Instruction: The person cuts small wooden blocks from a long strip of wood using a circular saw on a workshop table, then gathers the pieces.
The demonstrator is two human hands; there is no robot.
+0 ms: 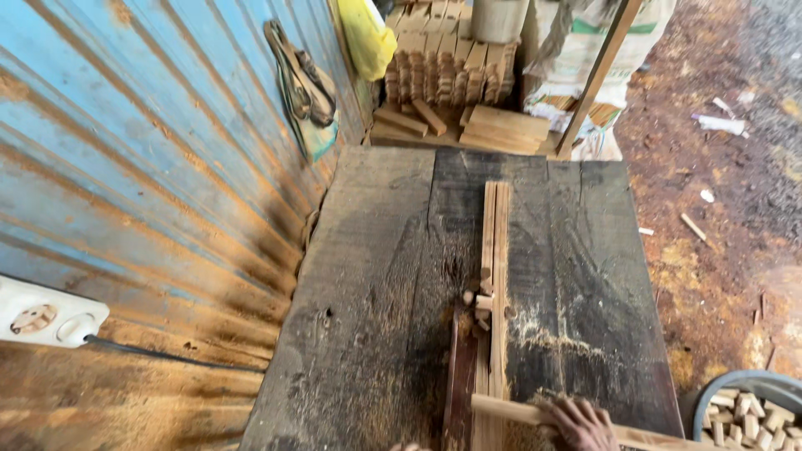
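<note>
My right hand (582, 423) is at the bottom edge of the head view, fingers closed over a long pale wooden stick (505, 410) that lies across the dark worn table (376, 276). Only a sliver of my left hand (407, 447) shows at the very bottom; what it holds is hidden. A narrow wooden guide strip (495, 250) runs down the table's middle. Small cut wood blocks (479, 299) and sawdust lie beside it.
A rusty blue corrugated metal wall (150, 167) stands on the left, with a white power socket (46, 313) and a pair of sandals (302, 83) hanging on it. Stacked wood pieces (447, 67) lie behind the table. A basin of small blocks (748, 413) sits at bottom right.
</note>
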